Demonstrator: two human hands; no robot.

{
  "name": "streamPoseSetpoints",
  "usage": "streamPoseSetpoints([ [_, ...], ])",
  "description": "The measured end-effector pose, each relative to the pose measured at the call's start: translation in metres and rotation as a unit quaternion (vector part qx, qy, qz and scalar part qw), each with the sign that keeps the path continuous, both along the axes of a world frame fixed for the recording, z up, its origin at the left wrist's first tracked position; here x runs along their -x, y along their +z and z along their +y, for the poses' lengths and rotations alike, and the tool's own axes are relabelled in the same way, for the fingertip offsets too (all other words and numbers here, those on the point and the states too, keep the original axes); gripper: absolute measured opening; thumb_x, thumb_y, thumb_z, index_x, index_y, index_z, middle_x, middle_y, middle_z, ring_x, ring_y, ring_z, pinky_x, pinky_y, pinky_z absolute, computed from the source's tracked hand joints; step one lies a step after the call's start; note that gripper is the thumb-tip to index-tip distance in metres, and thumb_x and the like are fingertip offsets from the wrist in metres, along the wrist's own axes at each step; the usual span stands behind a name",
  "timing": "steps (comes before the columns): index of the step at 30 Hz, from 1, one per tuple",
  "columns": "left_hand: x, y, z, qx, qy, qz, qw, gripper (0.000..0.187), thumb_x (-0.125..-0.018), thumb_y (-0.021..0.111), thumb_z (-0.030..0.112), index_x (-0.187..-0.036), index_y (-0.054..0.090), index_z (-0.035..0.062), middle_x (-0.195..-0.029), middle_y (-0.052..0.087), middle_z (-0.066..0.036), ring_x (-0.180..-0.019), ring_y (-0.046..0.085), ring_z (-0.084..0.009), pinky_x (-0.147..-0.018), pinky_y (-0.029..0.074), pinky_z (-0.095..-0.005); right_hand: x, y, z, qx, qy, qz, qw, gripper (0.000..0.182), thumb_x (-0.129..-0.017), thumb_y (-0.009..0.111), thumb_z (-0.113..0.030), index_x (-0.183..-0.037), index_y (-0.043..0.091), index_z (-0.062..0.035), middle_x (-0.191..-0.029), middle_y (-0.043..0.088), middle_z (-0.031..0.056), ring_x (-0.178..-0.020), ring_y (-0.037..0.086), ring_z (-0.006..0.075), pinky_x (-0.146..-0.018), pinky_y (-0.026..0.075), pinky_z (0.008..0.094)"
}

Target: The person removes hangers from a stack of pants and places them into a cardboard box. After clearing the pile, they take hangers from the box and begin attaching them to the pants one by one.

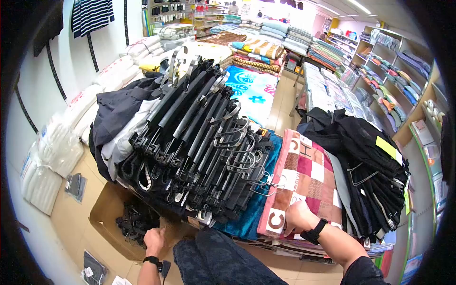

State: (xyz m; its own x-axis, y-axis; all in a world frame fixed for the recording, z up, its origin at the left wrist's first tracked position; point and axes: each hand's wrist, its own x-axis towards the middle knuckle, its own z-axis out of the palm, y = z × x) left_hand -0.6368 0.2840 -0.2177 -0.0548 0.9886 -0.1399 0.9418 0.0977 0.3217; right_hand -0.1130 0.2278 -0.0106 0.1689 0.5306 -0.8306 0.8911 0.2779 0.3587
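Note:
My left hand [154,239] is low at the right side of an open cardboard box [102,209]. Its fingers look curled, and whatever they may hold is hidden. Beside it in the box lies a tangle of black clip hangers [135,222]. My right hand [300,217] rests as a fist on a folded pink and red checked blanket [311,175], with nothing visible in it. Between the hands and farther back, black garments on hangers [204,137] lie in a thick row, metal hooks turned to the right.
Right of the blanket lies another pile of black garments [365,166] with yellow tags. Dark trouser legs [218,256] show below the table edge. Bagged white bedding [52,156] lines the left wall. Small plastic packets [76,186] lie on the floor. Stocked shelves [394,80] stand at the right.

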Motion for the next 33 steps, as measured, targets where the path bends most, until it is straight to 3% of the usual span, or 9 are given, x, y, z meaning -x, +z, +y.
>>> streamPoseSetpoints([
  [2, -0.020, 0.001, 0.011, 0.026, -0.008, -0.020, 0.999, 0.043, -0.091, 0.068, 0.041, -0.081, 0.074, 0.0002, -0.086, 0.070, -0.028, -0.087, 0.070, -0.0453, -0.079, 0.056, -0.0514, -0.007, -0.003, -0.005, -0.051, -0.011, 0.045, 0.998, 0.070, -0.057, 0.081, -0.078, -0.085, 0.081, -0.0138, -0.086, 0.077, 0.0087, -0.079, 0.074, 0.0288, -0.067, 0.055, 0.0410],
  [7, -0.005, 0.036, 0.004, 0.096, -0.052, -0.102, 0.989, 0.044, -0.092, 0.067, 0.042, -0.082, 0.073, -0.0007, -0.087, 0.071, -0.026, -0.087, 0.070, -0.0452, -0.079, 0.056, -0.0492, -0.005, -0.002, -0.001, -0.034, -0.015, 0.039, 0.999, 0.072, -0.057, 0.080, -0.079, -0.087, 0.081, -0.0146, -0.087, 0.077, 0.0080, -0.080, 0.074, 0.0282, -0.068, 0.055, 0.0407],
  [9, 0.007, 0.028, -0.019, 0.019, 0.022, -0.319, 0.947, 0.044, -0.092, 0.066, 0.043, -0.085, 0.073, 0.0008, -0.088, 0.073, -0.024, -0.086, 0.070, -0.0445, -0.078, 0.056, -0.0478, -0.013, -0.015, 0.004, -0.003, -0.047, 0.034, 0.998, 0.073, -0.056, 0.080, -0.080, -0.088, 0.081, -0.0146, -0.087, 0.077, 0.0079, -0.081, 0.074, 0.0287, -0.069, 0.056, 0.0408],
  [11, 0.038, 0.008, -0.040, 0.039, 0.021, -0.275, 0.960, 0.044, -0.091, 0.067, 0.046, -0.088, 0.073, 0.0026, -0.090, 0.074, -0.022, -0.087, 0.071, -0.0424, -0.077, 0.056, -0.0479, -0.008, -0.011, 0.008, 0.007, -0.049, 0.022, 0.999, 0.073, -0.056, 0.081, -0.079, -0.090, 0.081, -0.0144, -0.089, 0.077, 0.0074, -0.082, 0.074, 0.0291, -0.069, 0.056, 0.0404],
  [13, 0.065, 0.002, -0.067, 0.092, -0.078, 0.057, 0.991, 0.044, -0.089, 0.069, 0.047, -0.088, 0.072, 0.0034, -0.088, 0.074, -0.020, -0.088, 0.072, -0.0402, -0.077, 0.057, -0.0485, 0.001, -0.001, 0.010, 0.033, -0.005, -0.010, 0.999, 0.073, -0.068, 0.076, -0.081, -0.109, 0.080, -0.0213, -0.091, 0.078, -0.0042, -0.085, 0.075, 0.0206, -0.072, 0.062, 0.0456],
  [14, 0.079, -0.009, -0.082, 0.106, -0.050, 0.079, 0.990, 0.040, -0.088, 0.070, 0.047, -0.088, 0.073, 0.0069, -0.085, 0.074, -0.018, -0.085, 0.072, -0.0378, -0.075, 0.054, -0.0503, -0.002, -0.005, 0.011, 0.042, -0.010, -0.011, 0.999, 0.078, -0.065, 0.076, -0.083, -0.109, 0.080, -0.0196, -0.095, 0.078, -0.0018, -0.086, 0.076, 0.0227, -0.072, 0.061, 0.0454],
  [24, 0.100, -0.039, -0.139, -0.047, -0.096, 0.119, 0.987, 0.019, -0.086, 0.068, 0.027, -0.074, 0.066, 0.0129, -0.076, 0.070, -0.013, -0.082, 0.068, -0.0339, -0.082, 0.043, -0.0471, -0.002, -0.003, 0.005, -0.002, 0.042, -0.013, 0.999, 0.074, -0.066, 0.077, -0.080, -0.107, 0.081, -0.0189, -0.093, 0.079, -0.0024, -0.086, 0.075, 0.0188, -0.074, 0.060, 0.0389],
  [32, 0.090, -0.036, -0.160, 0.029, -0.135, 0.157, 0.978, 0.015, -0.086, 0.065, 0.025, -0.078, 0.068, 0.0125, -0.074, 0.070, -0.014, -0.081, 0.069, -0.0351, -0.089, 0.045, -0.0494, -0.007, -0.008, 0.003, -0.019, 0.035, -0.010, 0.999, 0.078, -0.063, 0.077, -0.084, -0.110, 0.081, -0.0214, -0.105, 0.079, -0.0008, -0.096, 0.076, 0.0205, -0.081, 0.058, 0.0370],
  [33, 0.086, -0.029, -0.162, 0.054, -0.126, 0.168, 0.976, 0.014, -0.087, 0.066, 0.025, -0.088, 0.070, 0.0121, -0.088, 0.072, -0.015, -0.094, 0.068, -0.0335, -0.097, 0.043, -0.0491, -0.010, -0.011, 0.004, -0.025, 0.043, -0.008, 0.999, 0.078, -0.063, 0.077, -0.084, -0.110, 0.081, -0.0214, -0.105, 0.079, -0.0008, -0.096, 0.076, 0.0205, -0.081, 0.058, 0.0370],
])
